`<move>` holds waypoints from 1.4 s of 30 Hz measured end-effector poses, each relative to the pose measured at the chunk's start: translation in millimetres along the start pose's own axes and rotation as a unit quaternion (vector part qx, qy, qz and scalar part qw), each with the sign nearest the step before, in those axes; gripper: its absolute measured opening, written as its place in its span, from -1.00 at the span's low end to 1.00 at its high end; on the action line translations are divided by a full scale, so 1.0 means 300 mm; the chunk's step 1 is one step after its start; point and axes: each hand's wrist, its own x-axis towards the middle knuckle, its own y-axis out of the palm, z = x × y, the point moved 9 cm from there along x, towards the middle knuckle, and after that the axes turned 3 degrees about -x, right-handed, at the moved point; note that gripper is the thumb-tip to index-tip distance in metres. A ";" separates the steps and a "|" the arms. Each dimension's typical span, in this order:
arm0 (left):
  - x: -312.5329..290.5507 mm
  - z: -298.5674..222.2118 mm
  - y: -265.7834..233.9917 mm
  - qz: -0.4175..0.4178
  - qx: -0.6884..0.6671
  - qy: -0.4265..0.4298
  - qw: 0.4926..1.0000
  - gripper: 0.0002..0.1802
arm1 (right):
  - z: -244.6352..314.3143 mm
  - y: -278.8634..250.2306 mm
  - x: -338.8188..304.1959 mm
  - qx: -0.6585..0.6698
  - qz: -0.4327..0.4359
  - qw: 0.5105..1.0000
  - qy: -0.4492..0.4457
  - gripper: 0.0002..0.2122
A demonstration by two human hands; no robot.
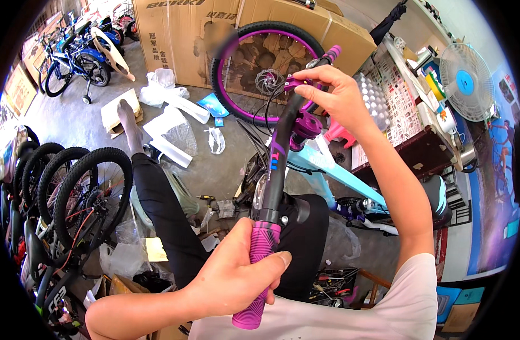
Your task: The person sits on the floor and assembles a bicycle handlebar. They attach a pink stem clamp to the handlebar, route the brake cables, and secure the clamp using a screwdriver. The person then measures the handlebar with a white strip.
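A black handlebar (pixel 278 190) runs away from me, its near end fitted with a ridged purple grip (pixel 262 238). My left hand (pixel 228 275) is closed around that grip. Farther along the bar, my right hand (pixel 333 93) pinches a small purple clamp piece (pixel 296 83) between thumb and fingers. Just below it sits the purple stem (pixel 307 127), joined to the light blue bicycle frame (pixel 322 161). A brake lever (pixel 261 192) lies along the bar's left side. Beyond stands a wheel (pixel 242 42) with a purple rim and a brake disc.
Several bicycles with black tires (pixel 90 195) stand at the left; children's bikes (pixel 73 62) are farther back. Large cardboard boxes (pixel 175 45) back the wheel. Plastic wrap (pixel 172 133) litters the floor. Tools (pixel 333 286) lie near my right side. A fan (pixel 467 82) stands at right.
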 end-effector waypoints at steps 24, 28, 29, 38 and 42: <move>0.020 0.037 0.020 -0.019 -0.012 -0.018 1.000 -0.62 | 0.125 0.123 -0.083 -0.281 0.043 0.921 -0.268 -0.83; 0.023 0.038 0.023 -0.014 -0.010 -0.012 1.000 -0.62 | 0.109 0.107 -0.084 -0.276 0.081 0.919 -0.271 -0.76; 0.024 0.040 0.024 -0.013 -0.009 -0.012 1.000 -0.62 | 0.107 0.110 -0.087 -0.276 0.096 0.916 -0.273 -0.71; 0.030 0.033 0.026 -0.012 -0.005 0.015 1.000 -0.58 | 0.062 0.134 -0.099 -0.281 0.121 0.917 -0.256 -0.44; 0.033 0.035 0.026 -0.012 0.000 0.019 1.000 -0.57 | 0.018 0.162 -0.115 -0.276 0.099 0.922 -0.252 -0.42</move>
